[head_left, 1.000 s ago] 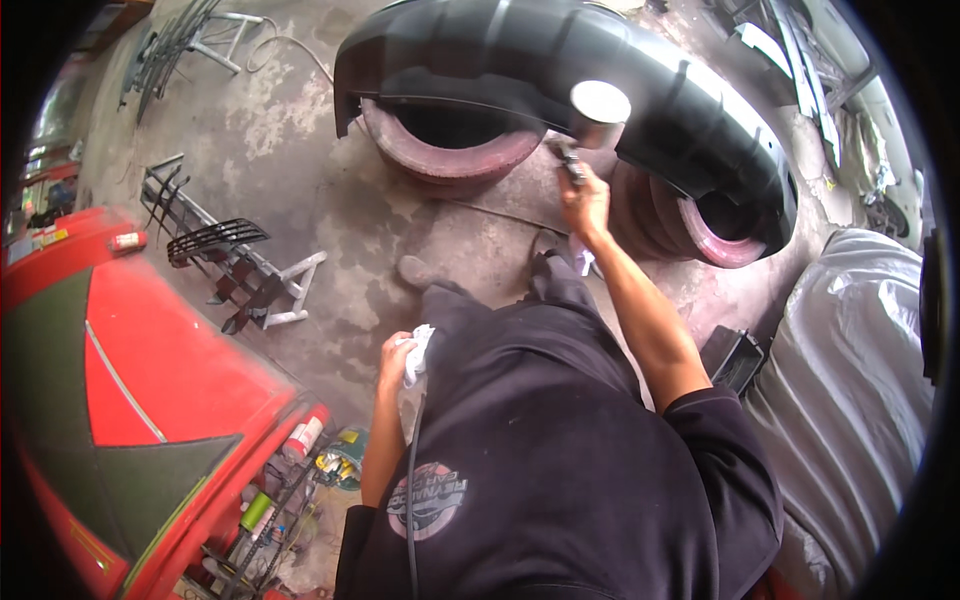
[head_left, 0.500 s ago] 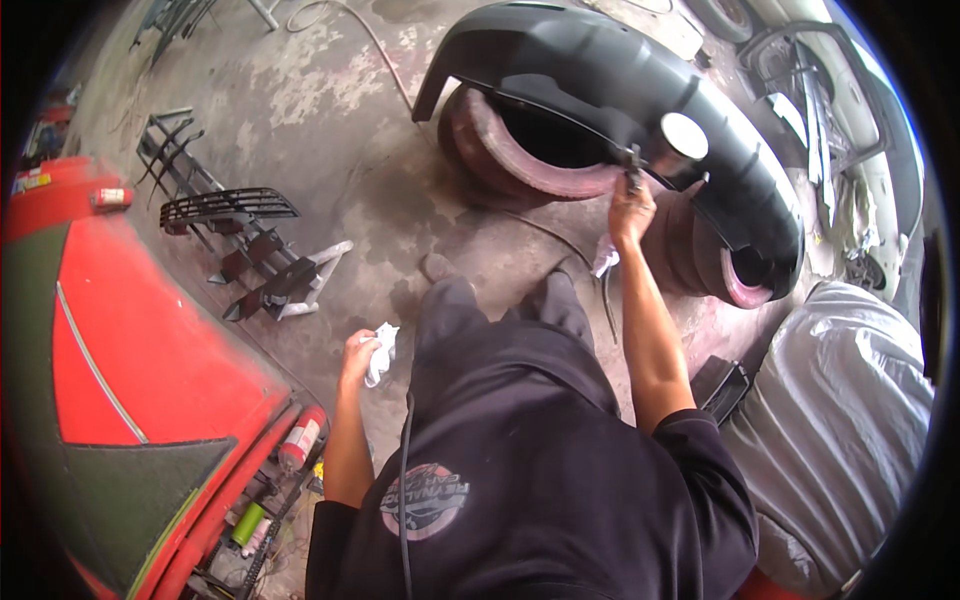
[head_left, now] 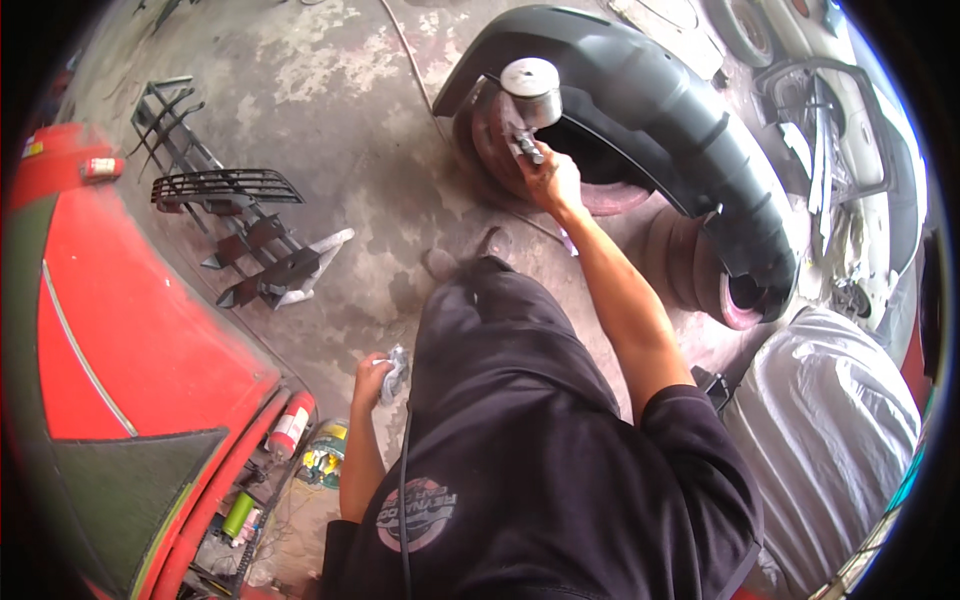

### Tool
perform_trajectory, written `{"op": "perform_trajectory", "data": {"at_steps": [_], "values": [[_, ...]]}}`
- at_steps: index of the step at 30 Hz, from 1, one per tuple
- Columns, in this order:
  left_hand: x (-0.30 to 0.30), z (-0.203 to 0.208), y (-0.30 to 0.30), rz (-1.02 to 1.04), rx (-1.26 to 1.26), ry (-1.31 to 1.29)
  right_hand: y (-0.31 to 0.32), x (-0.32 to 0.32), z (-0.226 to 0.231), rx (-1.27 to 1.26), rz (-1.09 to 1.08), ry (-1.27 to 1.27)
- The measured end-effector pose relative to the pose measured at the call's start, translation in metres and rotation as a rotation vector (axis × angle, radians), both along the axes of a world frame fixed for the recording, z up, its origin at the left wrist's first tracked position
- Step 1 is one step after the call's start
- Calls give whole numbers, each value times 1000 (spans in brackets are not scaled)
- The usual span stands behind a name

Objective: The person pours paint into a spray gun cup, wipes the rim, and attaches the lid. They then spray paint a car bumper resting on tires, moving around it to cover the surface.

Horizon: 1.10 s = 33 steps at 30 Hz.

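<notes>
My right hand (head_left: 556, 182) is wrapped round the handle of a spray gun (head_left: 532, 96) with a round, light-topped cup. The gun is held over the left part of a black car bumper (head_left: 640, 85), by its inner edge. That bumper rests across reddish, dusty tires (head_left: 612, 199) on the floor. Low on the left, beside my thigh, my left hand (head_left: 371, 382) is closed on a crumpled white rag (head_left: 394, 374). The gun's trigger and nozzle are hard to make out.
A black slatted part on a metal stand (head_left: 228, 187) is to the left. Nearer are a red car body panel (head_left: 140, 330) and a red-and-white fire extinguisher (head_left: 290, 425). A silver cover (head_left: 820, 410) lies at right; a hose (head_left: 402, 45) crosses the floor.
My right hand has swung left along the bumper with the spray gun. My left hand still grips the rag, slightly lower. The view has shifted, and my legs appear closer together.
</notes>
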State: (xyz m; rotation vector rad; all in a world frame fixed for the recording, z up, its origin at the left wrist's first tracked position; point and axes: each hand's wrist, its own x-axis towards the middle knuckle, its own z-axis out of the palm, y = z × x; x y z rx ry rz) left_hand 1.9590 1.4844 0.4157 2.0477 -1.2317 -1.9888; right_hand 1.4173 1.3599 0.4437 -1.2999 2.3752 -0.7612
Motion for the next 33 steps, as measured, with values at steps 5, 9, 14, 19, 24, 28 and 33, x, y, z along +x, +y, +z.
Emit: {"op": "perform_trajectory", "data": {"at_steps": [5, 9, 14, 19, 24, 28, 33], "values": [[-13, -42, 19, 30, -17, 38, -7, -58, 42, -98, -149, 250], [-16, -48, 4, 161, -8, 41, -14, -82, 52, -165, -210, 396], [13, -34, -51, -47, -18, 29, -33, -47, 17, -121, -205, 294], [63, -15, -115, -277, -15, -61, -66, 37, -68, -76, -20, 222], [92, 43, -197, -66, 130, -69, -98, 103, -124, -5, 80, 10], [154, 12, -221, -104, 51, -33, -115, 124, -137, 128, 54, 23], [158, -9, -250, -133, 127, -13, -149, 105, -53, 119, -94, 160]]}}
